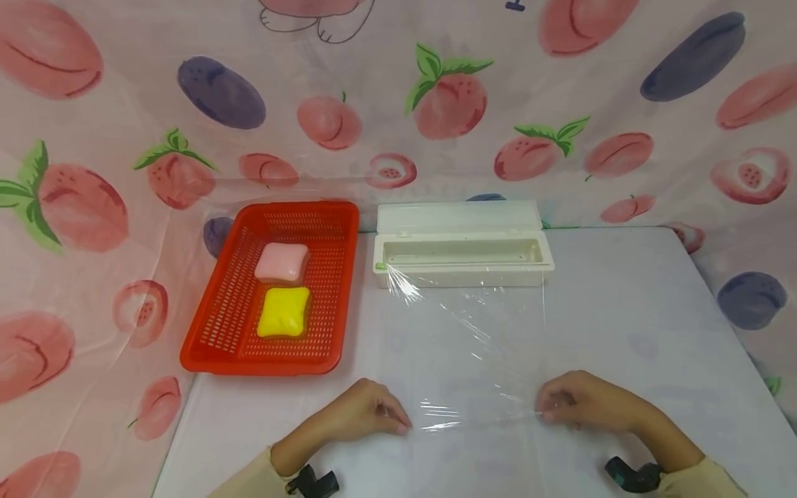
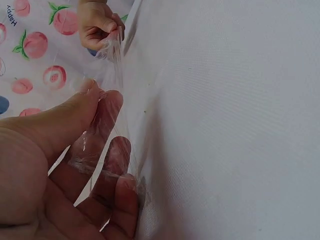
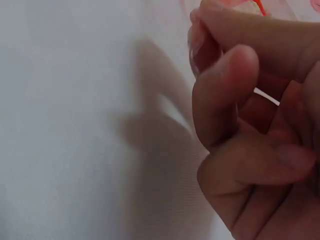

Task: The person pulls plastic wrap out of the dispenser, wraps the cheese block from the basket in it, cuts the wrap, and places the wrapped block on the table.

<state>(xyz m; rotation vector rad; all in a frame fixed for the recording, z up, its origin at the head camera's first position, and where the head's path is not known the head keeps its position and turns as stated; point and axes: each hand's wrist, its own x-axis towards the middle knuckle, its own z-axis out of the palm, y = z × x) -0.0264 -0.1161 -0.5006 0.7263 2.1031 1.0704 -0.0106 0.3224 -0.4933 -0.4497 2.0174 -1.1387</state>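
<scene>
A sheet of clear plastic wrap [image 1: 479, 353] stretches from the front edge of a white wrap dispenser box [image 1: 461, 278] toward the person. My left hand [image 1: 367, 413] pinches the sheet's near left corner between thumb and index finger; in the left wrist view the film [image 2: 107, 130] drapes over the other fingers. At the near right corner, my right hand [image 1: 591, 401] pinches the film with thumb and index finger, the remaining fingers curled in the right wrist view. The dispenser's lid [image 1: 459, 217] is tipped back, showing the long hollow inside.
A red plastic basket [image 1: 346, 304] stands left of the dispenser. In it lie a pink soap-shaped block [image 1: 281, 262] and a yellow one [image 1: 284, 312]. A fruit-print cloth [image 1: 386, 76] hangs behind the white-covered table [image 1: 635, 297].
</scene>
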